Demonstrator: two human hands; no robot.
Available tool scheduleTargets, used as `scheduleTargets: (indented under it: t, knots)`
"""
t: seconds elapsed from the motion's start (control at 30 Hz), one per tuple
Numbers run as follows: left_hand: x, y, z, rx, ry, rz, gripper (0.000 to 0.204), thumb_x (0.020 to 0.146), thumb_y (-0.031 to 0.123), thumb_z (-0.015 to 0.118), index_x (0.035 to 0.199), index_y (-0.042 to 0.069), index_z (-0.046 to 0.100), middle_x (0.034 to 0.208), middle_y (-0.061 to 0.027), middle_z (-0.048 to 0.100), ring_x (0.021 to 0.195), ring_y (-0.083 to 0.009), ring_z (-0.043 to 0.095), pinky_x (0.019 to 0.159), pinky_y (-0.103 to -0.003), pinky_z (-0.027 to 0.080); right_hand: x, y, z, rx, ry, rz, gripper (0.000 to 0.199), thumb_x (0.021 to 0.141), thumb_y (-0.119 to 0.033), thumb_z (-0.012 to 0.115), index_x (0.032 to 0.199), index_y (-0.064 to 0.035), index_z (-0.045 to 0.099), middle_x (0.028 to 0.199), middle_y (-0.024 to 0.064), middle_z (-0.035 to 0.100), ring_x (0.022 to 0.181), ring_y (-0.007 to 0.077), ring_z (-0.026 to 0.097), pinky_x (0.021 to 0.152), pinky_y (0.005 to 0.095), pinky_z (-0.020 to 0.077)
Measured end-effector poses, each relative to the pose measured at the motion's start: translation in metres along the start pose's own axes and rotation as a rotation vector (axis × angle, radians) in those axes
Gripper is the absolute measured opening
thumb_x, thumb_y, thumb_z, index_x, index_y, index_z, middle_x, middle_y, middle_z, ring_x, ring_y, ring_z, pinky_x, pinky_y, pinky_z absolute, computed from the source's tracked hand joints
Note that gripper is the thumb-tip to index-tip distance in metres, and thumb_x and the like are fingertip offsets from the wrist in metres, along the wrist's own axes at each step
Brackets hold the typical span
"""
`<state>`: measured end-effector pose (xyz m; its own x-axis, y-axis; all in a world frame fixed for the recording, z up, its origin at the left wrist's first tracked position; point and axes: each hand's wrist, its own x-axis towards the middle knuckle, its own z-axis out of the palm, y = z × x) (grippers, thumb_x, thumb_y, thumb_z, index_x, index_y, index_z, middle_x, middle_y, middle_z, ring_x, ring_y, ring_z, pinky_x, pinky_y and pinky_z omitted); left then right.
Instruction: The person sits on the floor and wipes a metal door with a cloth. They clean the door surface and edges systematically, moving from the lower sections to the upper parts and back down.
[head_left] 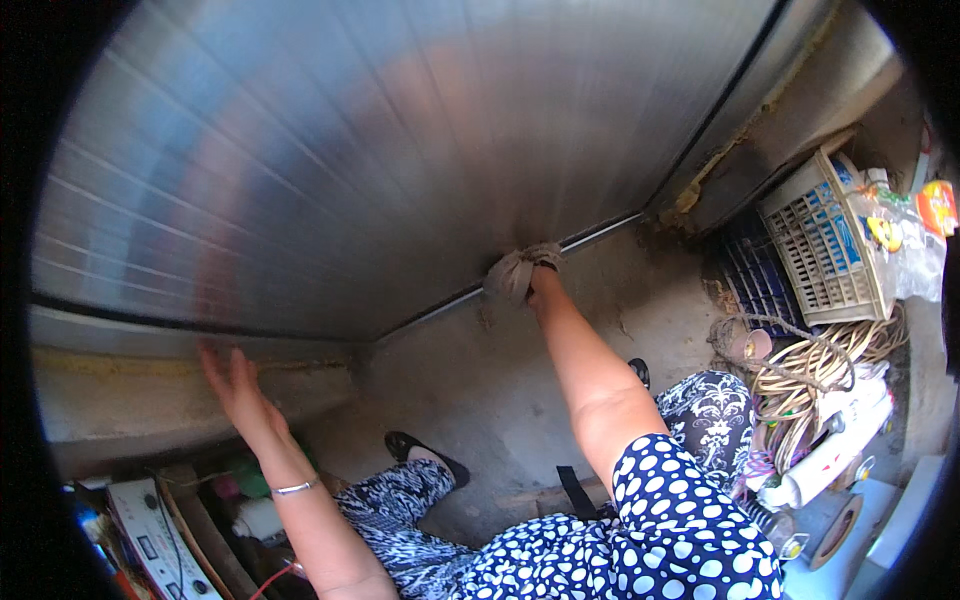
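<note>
"Grey cloth (512, 275): where is it situated?"

"At the foot of the ribbed metal panel (420, 170), right of the middle of its lower edge, bunched in my right hand (543, 282). I have my fingers closed around it, though the folds conceal most of them."

"And your left hand (243, 390)?"

"Grasping nothing: I hold it with fingers extended, near the panel's lower left edge. Whether its fingertips touch the metal I cannot tell."

"How does the surface appear?"

"Silvery and glossy, marked by long lines and blurred reflections; a warm streak rises above my left hand. A dark border follows the base at left, and a dark seam bounds the right."

"And the room?"

"Cluttered at both sides, with a stained, grey-brown floor (470, 360) under my black shoe (399, 445). To the right, a filled cream plastic crate (815, 245) stands beside a dark blue crate (757, 290); coiled pale cord (785, 385) lies nearer me. To the left, beside a wooden plank (190, 515), sits a pale box-shaped device (140, 515)."
</note>
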<state>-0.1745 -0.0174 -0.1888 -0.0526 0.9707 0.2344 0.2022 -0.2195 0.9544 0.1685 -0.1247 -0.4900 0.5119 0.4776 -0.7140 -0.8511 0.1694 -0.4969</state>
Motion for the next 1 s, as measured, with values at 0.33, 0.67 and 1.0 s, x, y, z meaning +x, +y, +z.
scheduleTargets:
  t: [0.33, 0.67, 1.0]
  knots:
    - [0.009, 0.004, -0.003, -0.106, 0.055, -0.088, 0.059, 0.093, 0.016, 0.055, 0.146, 0.015, 0.029, 0.152, -0.0092, 0.023, 0.138, -0.0259, 0.024, 0.11, -0.046, 0.022, -0.126, -0.123, 0.049, -0.172, 0.047, -0.843, 0.054, 0.076, -0.017, 0.073, 0.121, 0.0023, 0.05, 0.115, 0.0176, 0.058, 0.106, 0.0272, 0.056, 0.09, 0.0366, 0.0446]
    - [0.024, -0.017, -0.009, -0.065, 0.043, -0.156, 0.059, 0.092, 0.015, 0.057, 0.145, 0.014, 0.031, 0.148, -0.0057, 0.03, 0.13, -0.0214, 0.034, 0.103, -0.04, 0.03, -0.311, -0.297, 0.2, -0.317, -0.271, -1.975, 0.042, 0.082, -0.023, 0.067, 0.115, -0.0017, 0.051, 0.118, 0.0214, 0.051, 0.1, 0.0335, 0.058, 0.085, 0.0378, 0.0478]
    - [0.019, -0.017, -0.008, 0.092, -0.007, -0.057, 0.061, 0.091, 0.016, 0.057, 0.145, 0.011, 0.03, 0.147, -0.0072, 0.032, 0.128, -0.0213, 0.036, 0.102, -0.037, 0.031, -0.211, -0.237, 0.135, -0.419, 0.015, -1.986, 0.043, 0.078, -0.013, 0.065, 0.117, -0.0026, 0.049, 0.104, 0.0143, 0.058, 0.099, 0.0279, 0.057, 0.086, 0.0355, 0.0446]
